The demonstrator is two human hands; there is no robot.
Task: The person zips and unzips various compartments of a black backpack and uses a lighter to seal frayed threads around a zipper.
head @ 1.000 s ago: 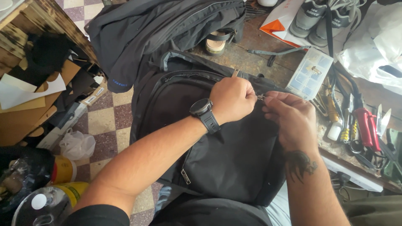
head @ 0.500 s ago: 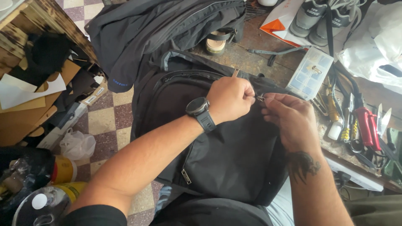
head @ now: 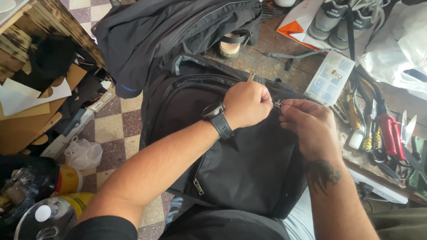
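Blk watch (head: 216,113), wrist tattoo (head: 324,171).

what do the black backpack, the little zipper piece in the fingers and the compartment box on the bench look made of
Black backpack: woven synthetic fabric, probably nylon, matte with soft creases. Zipper piece, pinched between the left hand and the right hand: likely metal, small and silvery with a glint. Compartment box: clear plastic, since its dividers show through. Workbench: looks like worn, stained wood.

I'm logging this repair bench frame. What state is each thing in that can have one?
Left hand: closed, pinching at the zipper slider.
Right hand: fingers pinched on the zipper slider.
Zipper slider: held between both hands.
Black backpack: lying across the lap, front pocket zipped.
Clear compartment box: lid shut, flat on bench.
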